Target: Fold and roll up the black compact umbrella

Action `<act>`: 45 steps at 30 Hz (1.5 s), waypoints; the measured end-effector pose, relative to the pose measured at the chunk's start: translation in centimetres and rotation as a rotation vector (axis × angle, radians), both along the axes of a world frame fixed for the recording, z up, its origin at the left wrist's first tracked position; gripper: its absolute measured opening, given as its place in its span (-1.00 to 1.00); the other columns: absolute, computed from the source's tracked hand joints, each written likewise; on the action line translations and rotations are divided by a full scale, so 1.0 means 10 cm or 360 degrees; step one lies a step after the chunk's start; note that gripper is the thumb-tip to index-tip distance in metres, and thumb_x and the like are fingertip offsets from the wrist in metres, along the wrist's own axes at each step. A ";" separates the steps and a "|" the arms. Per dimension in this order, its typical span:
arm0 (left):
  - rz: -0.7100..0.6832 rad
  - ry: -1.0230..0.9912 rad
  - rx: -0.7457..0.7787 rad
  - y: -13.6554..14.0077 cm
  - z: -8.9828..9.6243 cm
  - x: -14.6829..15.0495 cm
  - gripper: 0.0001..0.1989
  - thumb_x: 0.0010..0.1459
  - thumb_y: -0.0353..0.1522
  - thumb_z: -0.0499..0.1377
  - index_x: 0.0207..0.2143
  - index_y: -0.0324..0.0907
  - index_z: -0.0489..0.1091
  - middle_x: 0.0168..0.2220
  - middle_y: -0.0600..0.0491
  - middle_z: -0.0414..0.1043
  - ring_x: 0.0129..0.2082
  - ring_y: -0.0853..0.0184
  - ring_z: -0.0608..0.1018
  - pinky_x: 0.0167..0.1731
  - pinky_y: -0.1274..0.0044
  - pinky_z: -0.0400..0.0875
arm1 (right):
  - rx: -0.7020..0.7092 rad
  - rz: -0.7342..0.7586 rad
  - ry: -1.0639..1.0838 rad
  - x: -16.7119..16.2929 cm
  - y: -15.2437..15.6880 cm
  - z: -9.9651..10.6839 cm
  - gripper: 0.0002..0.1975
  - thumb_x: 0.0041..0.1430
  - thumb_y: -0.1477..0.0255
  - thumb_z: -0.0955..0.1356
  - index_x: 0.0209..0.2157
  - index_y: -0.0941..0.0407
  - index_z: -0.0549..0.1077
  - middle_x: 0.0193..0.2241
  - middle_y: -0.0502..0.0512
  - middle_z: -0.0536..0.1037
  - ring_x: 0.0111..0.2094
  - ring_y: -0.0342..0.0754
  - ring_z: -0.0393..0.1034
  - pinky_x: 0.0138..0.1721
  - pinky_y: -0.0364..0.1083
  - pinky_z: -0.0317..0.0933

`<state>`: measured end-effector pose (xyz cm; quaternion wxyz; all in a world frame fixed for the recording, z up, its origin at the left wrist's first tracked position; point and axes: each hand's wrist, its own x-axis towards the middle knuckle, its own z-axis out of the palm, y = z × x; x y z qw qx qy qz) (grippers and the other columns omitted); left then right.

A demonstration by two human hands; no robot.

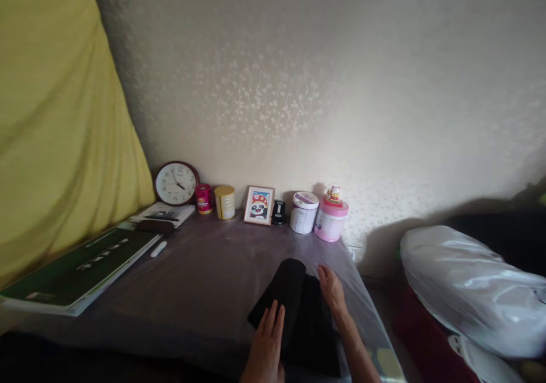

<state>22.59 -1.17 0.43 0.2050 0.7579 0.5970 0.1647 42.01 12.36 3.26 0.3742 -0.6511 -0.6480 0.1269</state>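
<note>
A piece of black cloth-like material (313,320) lies on the near right part of the table, with one part rolled or folded over the other. My left hand (267,337) rests flat on its left part, fingers stretched out and pointing away from me. At the far right edge of the black material is my right hand (331,289), turned on its side with its fingers extended close together. Whether its fingertips press on the material is hard to see. Neither hand visibly grips anything.
A plastic-covered table (205,275) carries a green book (81,266), a white pen-like object (158,250), a clock (177,183), a yellow-lidded can (224,202), a panda picture frame (259,205) and two tubs (304,212) along the wall. A filled plastic bag (469,286) stands to the right.
</note>
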 end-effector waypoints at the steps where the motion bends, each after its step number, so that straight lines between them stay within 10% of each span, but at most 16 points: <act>1: 0.0006 -0.0016 0.0005 -0.03 0.04 0.00 0.03 -0.36 -0.64 0.04 0.25 -0.26 -0.23 0.32 -0.07 -0.34 0.29 0.10 -0.14 0.23 0.32 -0.01 | -0.0026 -0.0078 0.0022 0.11 -0.09 -0.02 -0.59 0.17 0.26 0.09 -0.19 0.12 0.45 -0.21 0.19 0.54 -0.14 0.02 0.42 -0.09 -0.06 0.20; 10: 0.0079 -0.0155 0.0023 -0.14 0.23 0.01 -0.04 -0.28 -0.71 -0.04 0.25 -0.29 -0.22 0.32 -0.07 -0.32 0.29 0.21 -0.07 0.23 0.40 -0.02 | -0.0368 -0.0201 0.0253 0.35 -0.59 -0.18 -0.62 0.09 0.15 0.15 -0.33 0.06 0.47 -0.42 0.10 0.58 -0.33 0.03 0.48 -0.37 -0.11 0.24; 30: 0.0103 -0.0230 -0.0049 -0.16 0.30 0.01 -0.06 -0.24 -0.72 -0.03 0.25 -0.30 -0.26 0.32 -0.08 -0.40 0.30 0.26 -0.14 0.23 0.51 -0.11 | -0.0129 -0.0165 0.0393 0.22 -0.61 0.00 -0.57 0.01 0.07 0.16 -0.64 0.10 0.37 -0.64 0.07 0.44 -0.51 0.00 0.35 -0.47 -0.12 0.13; 45: 0.0170 -0.0164 -0.0117 -0.08 0.17 0.05 0.02 -0.35 -0.66 0.06 0.24 -0.31 -0.21 0.31 -0.23 -0.35 0.28 0.11 -0.05 0.21 0.37 -0.01 | 0.0092 0.0151 0.0655 -0.62 -0.23 0.34 -0.37 -0.03 -0.08 0.19 -0.45 0.22 0.51 -0.52 0.17 0.54 -0.43 0.02 0.39 -0.41 -0.11 0.22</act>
